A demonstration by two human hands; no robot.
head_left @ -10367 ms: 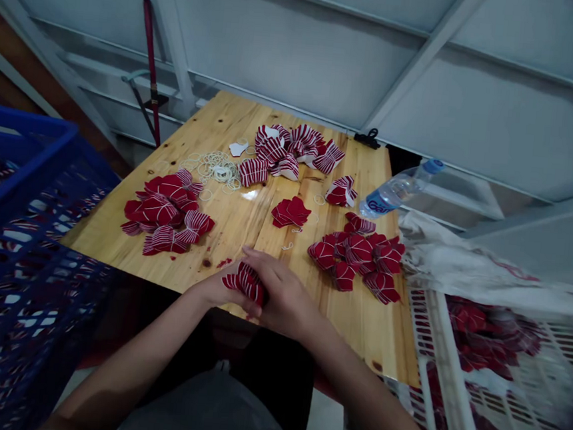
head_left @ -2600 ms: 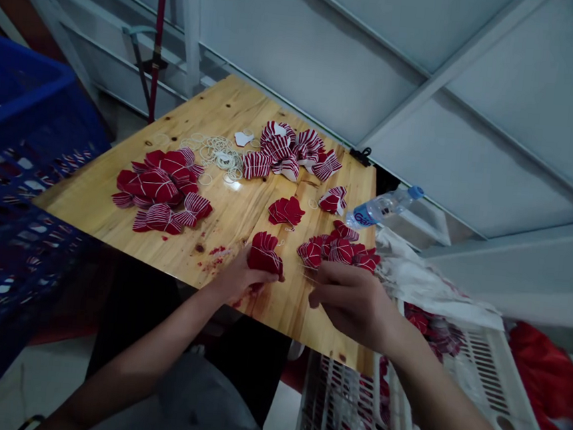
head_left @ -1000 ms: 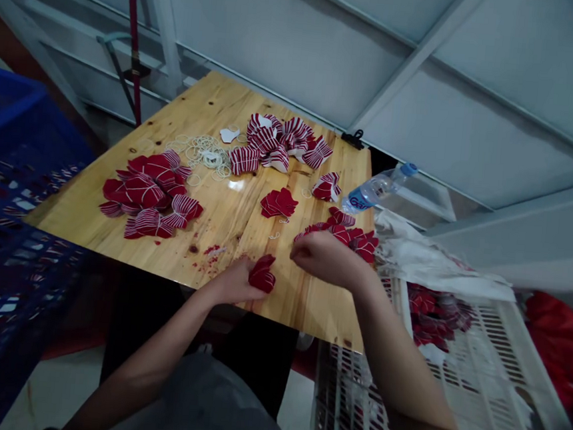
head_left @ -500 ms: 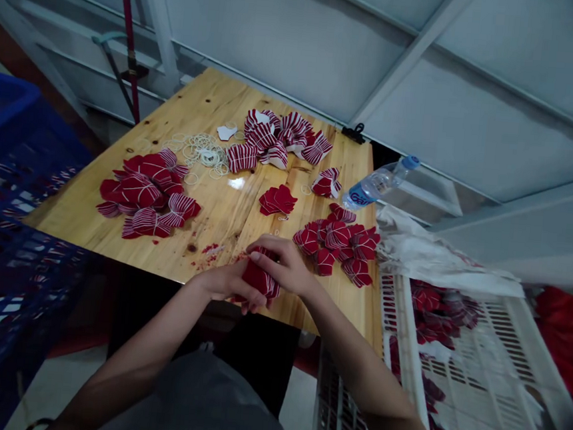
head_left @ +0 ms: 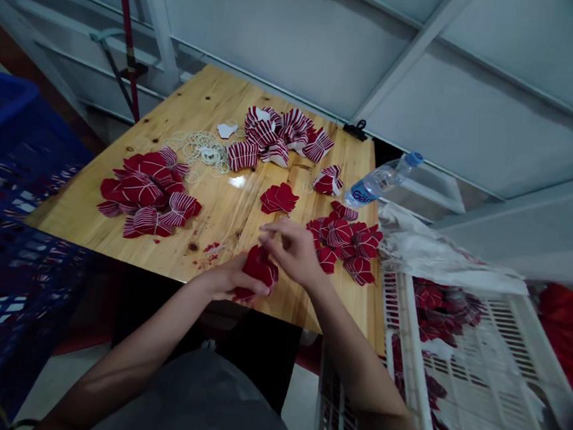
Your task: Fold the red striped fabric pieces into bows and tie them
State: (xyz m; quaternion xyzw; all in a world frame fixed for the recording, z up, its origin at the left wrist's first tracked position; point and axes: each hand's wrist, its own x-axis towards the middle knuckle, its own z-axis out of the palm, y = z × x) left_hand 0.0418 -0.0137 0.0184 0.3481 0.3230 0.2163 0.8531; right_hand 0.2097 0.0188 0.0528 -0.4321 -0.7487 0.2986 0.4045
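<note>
My left hand (head_left: 225,279) grips a stack of red fabric pieces (head_left: 259,271) with thin white lines, at the table's front edge. Just above and to the right of that stack, my right hand (head_left: 297,251) is raised off it, thumb and forefinger drawn together; anything between those fingertips is too small to make out. Beyond the hands lies a small red fabric stack (head_left: 278,198). A pile of red, white-lined fabric bundles (head_left: 347,240) sits right of my right hand. Red fabric crumbs (head_left: 209,255) are scattered left of the held stack.
More red bundles (head_left: 143,186) lie at left on the wooden table (head_left: 220,226), near loose pale rubber bands (head_left: 206,151). Striped bundles (head_left: 278,137) and a water bottle (head_left: 382,181) stand farther back. A blue crate (head_left: 5,103) flanks the left side, a white crate (head_left: 503,381) the right.
My right hand has lifted off the fabric stack and moved slightly up and right, its fingertips coming together. My left hand still holds the stack, now more exposed.
</note>
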